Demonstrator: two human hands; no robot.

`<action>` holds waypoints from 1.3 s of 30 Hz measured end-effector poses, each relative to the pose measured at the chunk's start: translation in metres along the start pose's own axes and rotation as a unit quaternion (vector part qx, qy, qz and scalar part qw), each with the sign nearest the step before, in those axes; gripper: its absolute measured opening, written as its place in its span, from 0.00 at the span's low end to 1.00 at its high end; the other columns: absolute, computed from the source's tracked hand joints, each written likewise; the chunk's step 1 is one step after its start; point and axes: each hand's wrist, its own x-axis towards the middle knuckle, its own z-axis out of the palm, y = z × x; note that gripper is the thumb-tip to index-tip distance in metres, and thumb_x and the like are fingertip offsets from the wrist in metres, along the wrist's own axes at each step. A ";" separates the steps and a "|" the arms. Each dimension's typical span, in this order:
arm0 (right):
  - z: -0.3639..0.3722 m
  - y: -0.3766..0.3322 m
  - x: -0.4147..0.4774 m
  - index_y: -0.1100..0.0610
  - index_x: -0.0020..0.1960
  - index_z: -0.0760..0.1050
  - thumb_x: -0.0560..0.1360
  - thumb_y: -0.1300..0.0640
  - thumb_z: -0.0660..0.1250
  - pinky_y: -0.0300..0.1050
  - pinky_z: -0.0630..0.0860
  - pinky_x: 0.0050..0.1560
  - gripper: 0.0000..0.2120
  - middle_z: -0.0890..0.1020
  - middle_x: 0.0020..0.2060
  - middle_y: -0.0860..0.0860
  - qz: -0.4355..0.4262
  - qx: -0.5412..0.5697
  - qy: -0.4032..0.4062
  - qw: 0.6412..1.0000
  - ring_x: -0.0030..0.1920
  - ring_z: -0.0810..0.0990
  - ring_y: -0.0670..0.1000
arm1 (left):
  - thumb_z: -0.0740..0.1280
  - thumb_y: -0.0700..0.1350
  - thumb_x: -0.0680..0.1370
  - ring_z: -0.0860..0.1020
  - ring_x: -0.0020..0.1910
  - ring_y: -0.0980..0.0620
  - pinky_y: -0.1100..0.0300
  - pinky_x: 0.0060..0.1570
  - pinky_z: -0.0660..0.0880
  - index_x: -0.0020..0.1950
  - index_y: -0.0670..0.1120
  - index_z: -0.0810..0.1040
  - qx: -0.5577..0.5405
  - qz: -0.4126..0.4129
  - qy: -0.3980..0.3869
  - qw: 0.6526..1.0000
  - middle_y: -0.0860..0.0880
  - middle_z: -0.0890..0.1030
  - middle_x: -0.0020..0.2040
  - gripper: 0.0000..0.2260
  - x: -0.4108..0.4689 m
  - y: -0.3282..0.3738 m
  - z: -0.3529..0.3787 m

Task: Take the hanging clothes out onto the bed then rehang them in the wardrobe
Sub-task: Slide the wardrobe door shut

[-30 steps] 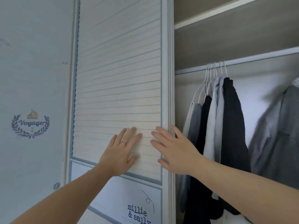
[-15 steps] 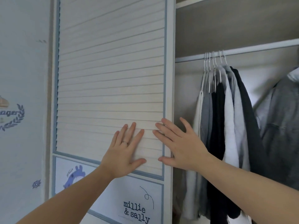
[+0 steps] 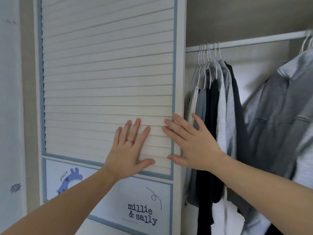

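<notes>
- Wardrobe (image 3: pixel 237 17), right of frame, stands open: black, grey and white clothes (image 3: pixel 220 116) hang bunched on white hangers (image 3: pixel 208 53) from a rail (image 3: pixel 254 40). A blurred grey shirt (image 3: pixel 279 119) hangs apart at far right, perhaps with more behind it.
- Slatted door (image 3: pixel 108 73) fills the centre; its lower panel (image 3: pixel 135 192) reads "millie & sally".
- Left hand (image 3: pixel 128 150): grip open, flat on the slats.
- Right hand (image 3: pixel 191 145): grip open, fingers spread on the door's right edge.

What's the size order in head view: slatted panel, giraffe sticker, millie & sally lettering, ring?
1. slatted panel
2. giraffe sticker, millie & sally lettering: alike, forearm hides part of sticker
3. ring
</notes>
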 end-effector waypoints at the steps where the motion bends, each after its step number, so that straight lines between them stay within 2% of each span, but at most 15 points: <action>1: 0.000 0.004 -0.005 0.56 0.77 0.62 0.76 0.32 0.57 0.69 0.58 0.70 0.38 0.60 0.78 0.51 0.002 0.002 0.006 1.000 0.79 0.52 0.53 | 0.55 0.74 0.75 0.46 0.80 0.38 0.34 0.74 0.52 0.82 0.50 0.52 0.000 0.004 0.004 1.000 0.43 0.46 0.82 0.43 0.001 0.005 0.001; 10: -0.015 0.044 -0.059 0.55 0.76 0.65 0.77 0.35 0.57 0.69 0.57 0.71 0.35 0.64 0.76 0.51 0.019 -0.004 0.029 0.999 0.78 0.55 0.54 | 0.58 0.73 0.75 0.49 0.80 0.37 0.32 0.74 0.53 0.81 0.50 0.57 -0.011 0.041 0.065 0.997 0.42 0.50 0.82 0.42 0.022 0.062 0.011; 23: -0.047 0.107 -0.151 0.53 0.76 0.64 0.76 0.38 0.61 0.69 0.59 0.69 0.34 0.62 0.77 0.51 0.060 -0.054 0.040 0.996 0.78 0.56 0.57 | 0.60 0.72 0.75 0.53 0.79 0.35 0.33 0.74 0.52 0.81 0.52 0.59 -0.034 0.117 0.160 0.980 0.43 0.55 0.81 0.40 0.059 0.157 0.027; 31: -0.077 0.144 -0.208 0.52 0.78 0.61 0.77 0.37 0.61 0.70 0.57 0.70 0.35 0.60 0.78 0.50 0.089 -0.093 -0.002 0.992 0.78 0.56 0.57 | 0.62 0.72 0.73 0.55 0.79 0.37 0.34 0.74 0.52 0.80 0.53 0.61 -0.065 0.135 0.215 0.965 0.45 0.57 0.81 0.40 0.083 0.226 0.031; 39: -0.113 0.175 -0.258 0.51 0.78 0.59 0.77 0.36 0.59 0.69 0.54 0.72 0.34 0.58 0.78 0.50 0.120 -0.140 -0.061 0.981 0.78 0.54 0.56 | 0.61 0.71 0.75 0.55 0.79 0.39 0.35 0.74 0.53 0.79 0.53 0.63 -0.079 0.152 0.221 0.960 0.45 0.56 0.81 0.38 0.101 0.290 0.029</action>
